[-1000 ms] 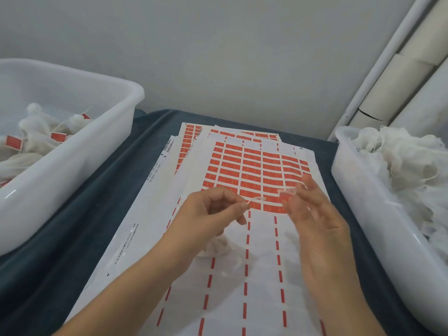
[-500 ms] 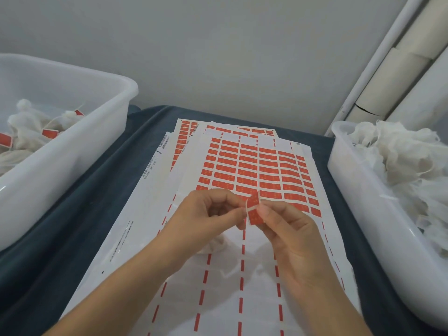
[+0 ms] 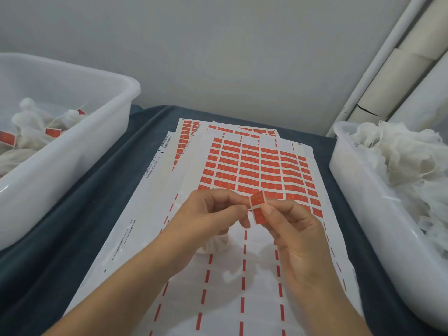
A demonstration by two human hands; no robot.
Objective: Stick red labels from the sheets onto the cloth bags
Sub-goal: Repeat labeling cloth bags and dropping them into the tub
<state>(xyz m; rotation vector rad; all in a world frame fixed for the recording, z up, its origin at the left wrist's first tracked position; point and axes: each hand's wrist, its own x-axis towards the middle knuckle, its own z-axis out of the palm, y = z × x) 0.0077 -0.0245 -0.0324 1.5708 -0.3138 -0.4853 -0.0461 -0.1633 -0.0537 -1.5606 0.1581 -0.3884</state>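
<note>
At frame centre my right hand (image 3: 298,229) pinches the red label (image 3: 257,207), which is folding over a thin string that my left hand (image 3: 211,214) pinches just to its left. The label's long axis runs up-down, across the string. The cloth bag (image 3: 215,243) hangs beneath the left hand, over the sheets (image 3: 254,166). I judge the fold must close onto the string next.

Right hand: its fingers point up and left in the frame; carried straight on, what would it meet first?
Most likely the left hand's fingertips, just across the folded red label that the right hand pinches; depth is unclear.
</note>
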